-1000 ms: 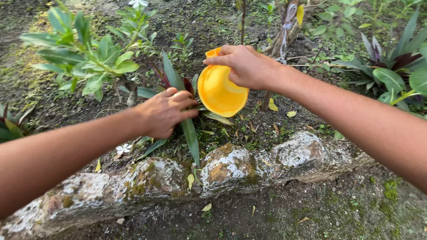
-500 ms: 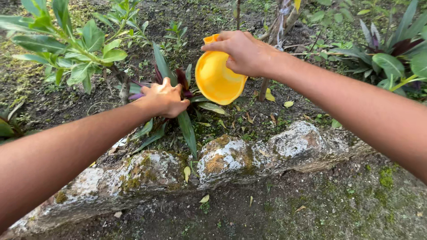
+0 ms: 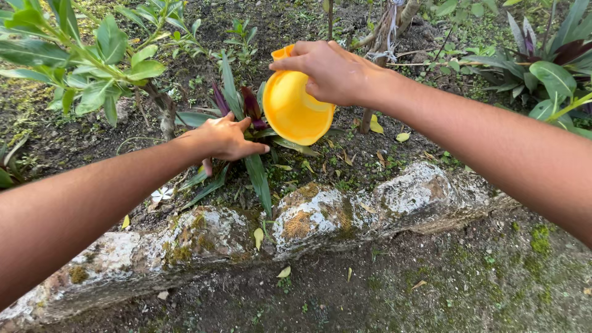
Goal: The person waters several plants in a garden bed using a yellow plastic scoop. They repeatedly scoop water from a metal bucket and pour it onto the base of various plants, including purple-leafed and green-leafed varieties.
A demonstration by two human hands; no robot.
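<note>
My right hand grips a yellow plastic scoop by its rim and short handle, tilted with its hollow facing me, above a small plant with long green and purple leaves. My left hand rests on that plant's lower leaves, fingers spread over them just left of the scoop. One long green leaf hangs down toward the stones.
A row of mossy, lichen-covered stones edges the bed in front. A leafy green shrub stands at the left, thin stems with a tie behind the scoop, and broad-leaved plants at the right. Dark soil lies all around.
My left hand has loosened from a fist on the leaves to spread fingers. The scoop and right hand have shifted slightly left and stayed tilted over the plant.
</note>
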